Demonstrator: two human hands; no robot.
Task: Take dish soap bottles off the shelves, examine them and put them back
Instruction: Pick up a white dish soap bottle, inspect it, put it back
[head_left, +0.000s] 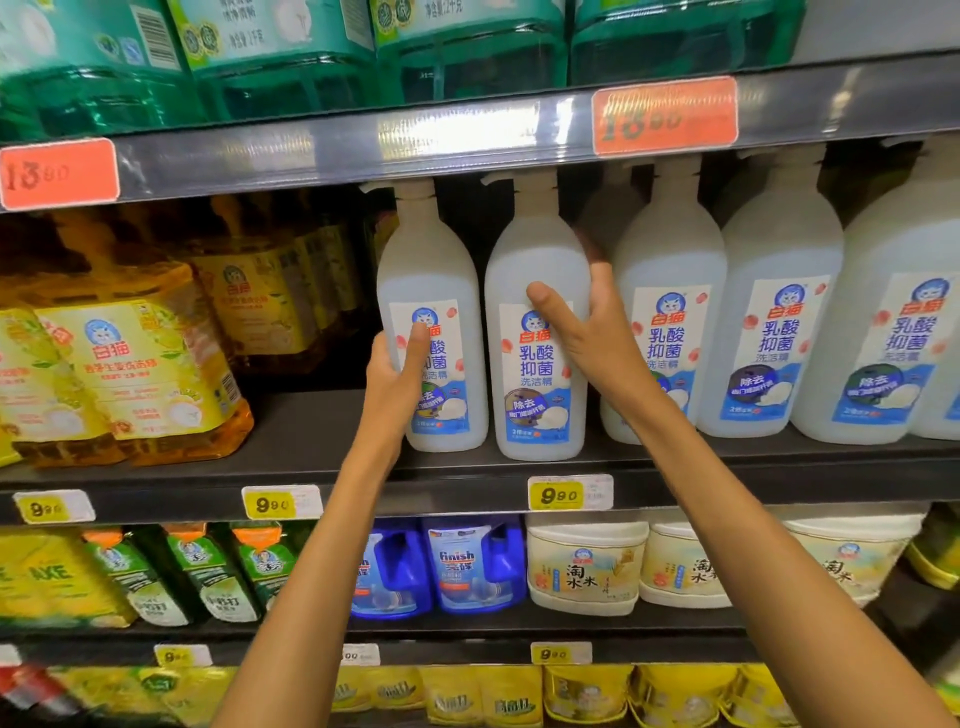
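Observation:
Several white dish soap bottles with blue-and-white labels stand in a row on the middle shelf (322, 441). My left hand (397, 371) grips the leftmost bottle (434, 270) from its left side, thumb across the label. My right hand (589, 327) grips the second bottle (535, 410) from its right side, thumb on the label and fingers reaching behind it. Both bottles stand upright on the shelf. More of the same bottles (779, 291) stand to the right.
Yellow soap packs (130, 374) fill the middle shelf's left part. Green jugs (291, 57) stand on the shelf above, just over the pump tops. Below are blue Finish bottles (467, 566), white tubs (587, 566) and green bottles (208, 571).

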